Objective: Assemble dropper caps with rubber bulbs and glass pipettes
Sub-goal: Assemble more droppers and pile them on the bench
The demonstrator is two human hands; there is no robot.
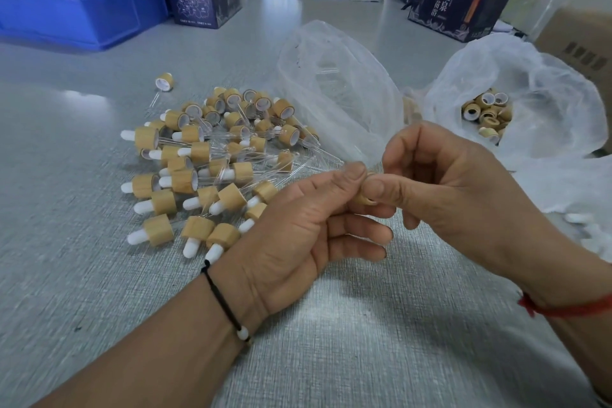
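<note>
Your left hand (298,228) and right hand (457,189) both pinch one wooden dropper cap (362,199) between thumbs and curled fingertips, mostly hidden; finished droppers (205,162) are piled just past your left fingers.

We see the pile of assembled droppers (212,156) left of centre on the worktop (82,275), an open bag (334,89) right of it, a bag of loose caps (486,116) at far right, and a crate (82,16) upper left.

Head view (wide-angle), looking forward-down, close over table (99,275).
</note>
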